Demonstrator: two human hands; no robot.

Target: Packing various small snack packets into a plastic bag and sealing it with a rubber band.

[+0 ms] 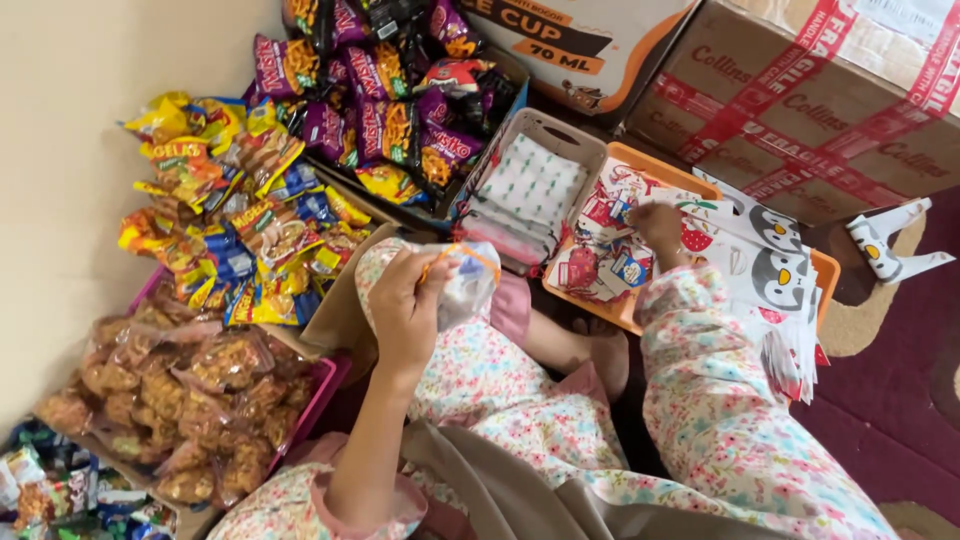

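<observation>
My left hand [405, 305] is closed around a small clear plastic bag [468, 280] with an orange top edge, held above my lap. My right hand [657, 228] reaches forward into an orange tray [826, 270] and touches the small red and white sticker cards [600, 250] piled in it. Beside that hand lie folded paper pieces with a penguin print [780, 272]. Both arms wear a floral sleeve.
A grey basket [592, 148] holds folded white cloths. Heaps of colourful snack packets [300, 150] lie at the left, and a pink tray [325, 385] holds clear bags of fried snacks. Cardboard boxes [800, 110] stand behind. A dark red rug [890, 400] is at the right.
</observation>
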